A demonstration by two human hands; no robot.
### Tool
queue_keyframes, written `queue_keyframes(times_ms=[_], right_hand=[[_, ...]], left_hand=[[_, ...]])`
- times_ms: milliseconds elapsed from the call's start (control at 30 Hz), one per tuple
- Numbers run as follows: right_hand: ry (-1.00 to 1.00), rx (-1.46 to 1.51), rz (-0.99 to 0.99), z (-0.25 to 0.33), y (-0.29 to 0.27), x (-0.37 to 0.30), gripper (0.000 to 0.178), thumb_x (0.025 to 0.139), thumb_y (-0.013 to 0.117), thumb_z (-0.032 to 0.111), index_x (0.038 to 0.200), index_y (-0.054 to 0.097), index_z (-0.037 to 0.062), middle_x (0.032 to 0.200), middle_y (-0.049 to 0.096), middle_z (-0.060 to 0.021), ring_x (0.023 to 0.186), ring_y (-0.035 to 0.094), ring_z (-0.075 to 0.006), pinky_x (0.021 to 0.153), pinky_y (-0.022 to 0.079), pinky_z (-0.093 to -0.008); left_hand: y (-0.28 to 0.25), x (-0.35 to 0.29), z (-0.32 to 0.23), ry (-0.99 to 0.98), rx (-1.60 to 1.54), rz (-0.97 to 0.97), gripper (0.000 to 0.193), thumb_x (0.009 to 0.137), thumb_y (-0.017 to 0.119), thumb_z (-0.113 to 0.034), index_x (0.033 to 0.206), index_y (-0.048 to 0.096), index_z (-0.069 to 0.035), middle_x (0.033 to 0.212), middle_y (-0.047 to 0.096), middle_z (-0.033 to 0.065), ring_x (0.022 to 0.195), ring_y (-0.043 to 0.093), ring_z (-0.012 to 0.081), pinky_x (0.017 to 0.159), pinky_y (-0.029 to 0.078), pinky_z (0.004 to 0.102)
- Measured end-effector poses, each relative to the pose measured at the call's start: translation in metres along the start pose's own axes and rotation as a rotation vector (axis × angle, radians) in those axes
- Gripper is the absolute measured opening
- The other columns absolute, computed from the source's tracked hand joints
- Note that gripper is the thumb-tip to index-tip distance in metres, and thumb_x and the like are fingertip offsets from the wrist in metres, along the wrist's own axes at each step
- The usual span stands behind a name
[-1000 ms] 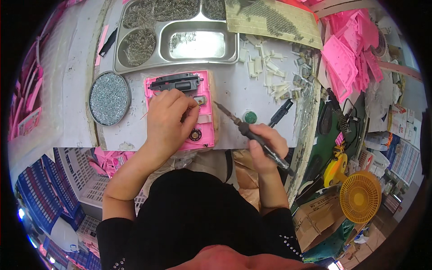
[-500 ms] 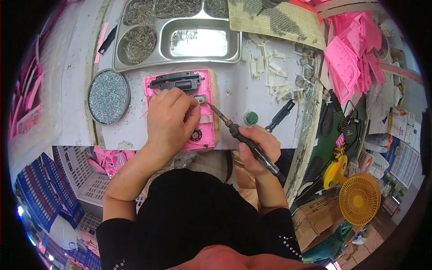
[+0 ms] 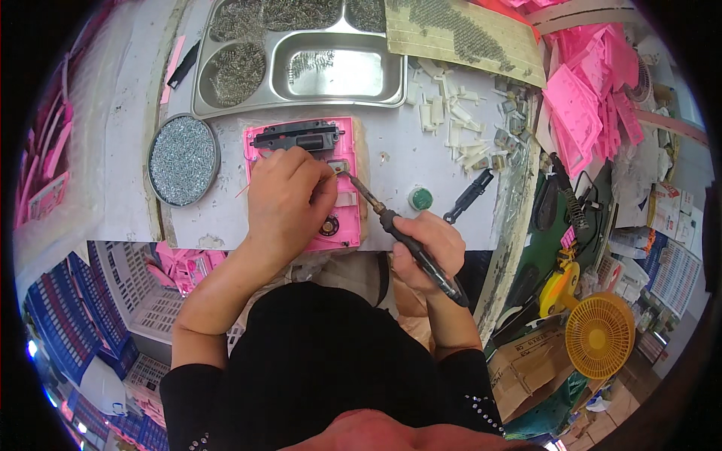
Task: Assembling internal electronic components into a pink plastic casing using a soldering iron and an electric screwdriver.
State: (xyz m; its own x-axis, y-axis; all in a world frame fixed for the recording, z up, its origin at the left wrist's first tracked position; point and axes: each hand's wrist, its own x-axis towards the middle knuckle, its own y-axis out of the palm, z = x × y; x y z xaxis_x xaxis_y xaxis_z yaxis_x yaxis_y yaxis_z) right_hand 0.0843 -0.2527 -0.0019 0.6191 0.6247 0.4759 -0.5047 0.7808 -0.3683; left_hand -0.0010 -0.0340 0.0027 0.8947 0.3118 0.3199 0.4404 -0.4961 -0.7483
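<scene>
R. hand [image 3: 435, 248], fingers closed round soldering iron [image 3: 386, 219], had brought tip to/near metal part [image 3: 336, 166] in pink case [image 3: 348, 218] on desk [image 3: 406, 158], so work there looked underway; L. hand [image 3: 286, 194] bent over case, hold unclear.

Right fingers [image 3: 418, 228] hold soldering iron [image 3: 411, 244], tip [image 3: 348, 177] over pink casing [image 3: 347, 227]

- The view is taken from the wearer's head, aimed steeply down.
- The left hand [image 3: 287, 201] and right hand [image 3: 432, 246] are framed close, near centre.
- The worktable [image 3: 406, 161] is shown toward twelve o'clock, the torso [image 3: 323, 361] at six.
</scene>
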Motion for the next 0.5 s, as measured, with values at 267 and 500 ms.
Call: queue_keyframes(times_ms=[267,500], right_hand=[[-0.037,-0.032,-0.008,-0.001,-0.006,0.001,0.027,0.077,0.072,0.004,0.103,0.070,-0.0054,0.063,0.056,-0.0079,0.051,0.053,-0.0216,0.048,0.041,-0.0321],[-0.008,-0.039,-0.006,0.001,-0.010,0.002,0.027,0.081,0.072,0.008,0.102,0.070,-0.0082,0.065,0.058,-0.0096,0.052,0.053,-0.0207,0.049,0.039,-0.0314]], left_hand=[[-0.002,-0.001,0.001,0.008,0.001,-0.003,0.013,0.076,0.078,-0.004,0.085,0.068,-0.007,0.085,0.062,0.0075,0.079,0.061,0.0288,0.072,0.047,0.0405],[-0.002,-0.001,0.000,0.011,0.016,0.002,0.014,0.076,0.078,-0.004,0.086,0.068,-0.007,0.084,0.062,0.0070,0.080,0.062,0.0283,0.071,0.047,0.0403]])
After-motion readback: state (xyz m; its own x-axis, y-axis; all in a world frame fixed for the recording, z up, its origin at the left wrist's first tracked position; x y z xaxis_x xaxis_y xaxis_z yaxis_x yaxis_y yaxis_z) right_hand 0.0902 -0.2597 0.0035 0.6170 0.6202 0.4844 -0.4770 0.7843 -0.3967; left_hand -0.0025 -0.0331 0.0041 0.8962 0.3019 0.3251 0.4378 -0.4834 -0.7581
